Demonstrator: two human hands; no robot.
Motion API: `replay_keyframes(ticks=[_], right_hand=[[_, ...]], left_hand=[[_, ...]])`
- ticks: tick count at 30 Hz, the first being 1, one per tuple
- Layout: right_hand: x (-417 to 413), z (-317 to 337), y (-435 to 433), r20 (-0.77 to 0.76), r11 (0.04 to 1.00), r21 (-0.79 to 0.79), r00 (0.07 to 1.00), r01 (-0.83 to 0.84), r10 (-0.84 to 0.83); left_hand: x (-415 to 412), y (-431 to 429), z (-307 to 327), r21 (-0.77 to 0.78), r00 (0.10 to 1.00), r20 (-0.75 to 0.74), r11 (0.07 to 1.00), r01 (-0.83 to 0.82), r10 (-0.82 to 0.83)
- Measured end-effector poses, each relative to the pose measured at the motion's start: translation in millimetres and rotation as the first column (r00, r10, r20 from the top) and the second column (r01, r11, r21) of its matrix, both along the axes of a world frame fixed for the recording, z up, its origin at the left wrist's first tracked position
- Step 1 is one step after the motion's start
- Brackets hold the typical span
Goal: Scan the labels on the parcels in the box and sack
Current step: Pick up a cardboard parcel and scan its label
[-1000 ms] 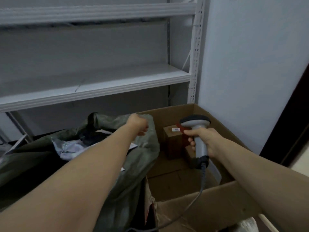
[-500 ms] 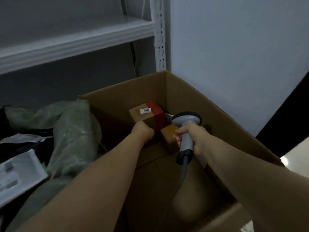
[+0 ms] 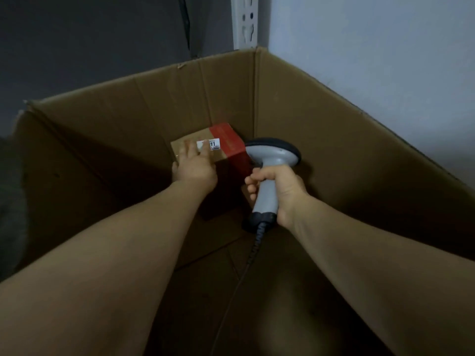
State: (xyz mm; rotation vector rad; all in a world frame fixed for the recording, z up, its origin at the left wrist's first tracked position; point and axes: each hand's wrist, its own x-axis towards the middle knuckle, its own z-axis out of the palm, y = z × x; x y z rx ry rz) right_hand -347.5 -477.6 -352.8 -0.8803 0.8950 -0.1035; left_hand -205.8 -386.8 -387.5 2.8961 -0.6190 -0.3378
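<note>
Left hand (image 3: pixel 196 170), fingers straight, rests on the parcel (image 3: pixel 228 142) in the box's (image 3: pixel 347 140) far corner. Right hand (image 3: pixel 285 186) grips the scanner (image 3: pixel 272 154), whose head sits just right of the partly covered label (image 3: pixel 214 144).

I read this as a shipping storeroom: a slotted metal shelving upright (image 3: pixel 245 21) stands behind the cardboard box (image 3: pixel 334 140), with a labelled parcel (image 3: pixel 227 141) and corded barcode scanner (image 3: pixel 270 160) inside it.

Large open brown cardboard box (image 3: pixel 321 119), small brown-and-red cardboard parcel (image 3: pixel 226 145) in its far corner, left hand (image 3: pixel 196 167) flat on its white label (image 3: pixel 208 145), right hand (image 3: pixel 281 187) gripping grey corded barcode scanner (image 3: pixel 270 176) just right
</note>
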Motion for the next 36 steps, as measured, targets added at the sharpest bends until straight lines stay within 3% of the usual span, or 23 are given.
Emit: replay_keyframes(ticks=[3,7,9,13,17,22,25,31,33,36], right_hand=[[-2,-16,-6,-0.012,1.000,-0.009,1.000,0.010,-0.010],[-7,-26,-5,-0.027,1.000,-0.024,1.000,0.000,0.000],[-8,-23,-3,-0.031,0.999,-0.028,0.999,0.020,-0.021],[-12,-23,-6,-0.071,0.992,-0.096,0.993,0.087,-0.094],[-15,-22,-9,-0.067,0.991,-0.119,0.995,0.065,-0.074],[-15,-24,-6,0.029,0.999,-0.031,0.999,-0.029,0.030],[-14,-32,-5,0.006,0.996,-0.067,0.998,-0.063,0.064],[-21,-36,-7,0.017,0.995,-0.035,0.996,-0.090,0.091],[-22,-28,-3,0.034,0.995,-0.043,0.995,-0.092,0.093],[-28,-3,-1,0.053,0.991,-0.103,0.994,-0.086,0.092]], left_hand=[[6,-10,-4,0.074,0.996,-0.061,0.995,0.069,-0.065],[-9,-13,2,0.039,0.992,0.123,0.999,0.003,-0.008],[-17,-13,5,0.023,0.991,0.124,0.999,-0.044,0.041],[-31,-7,9,-0.198,0.966,-0.103,0.947,-0.252,0.236],[-30,2,16,-0.117,0.901,-0.305,0.927,-0.357,0.309],[-31,12,-1,-0.260,0.614,-0.610,0.606,-0.752,0.500],[-38,23,-14,-0.264,0.415,-0.831,0.395,-0.880,0.370],[-63,38,-9,-0.077,0.125,-0.979,0.277,-0.958,0.158],[-64,39,-3,-0.048,0.068,-0.995,0.256,-0.966,0.071],[-67,40,20,-0.049,0.060,-0.997,0.235,-0.971,0.038]])
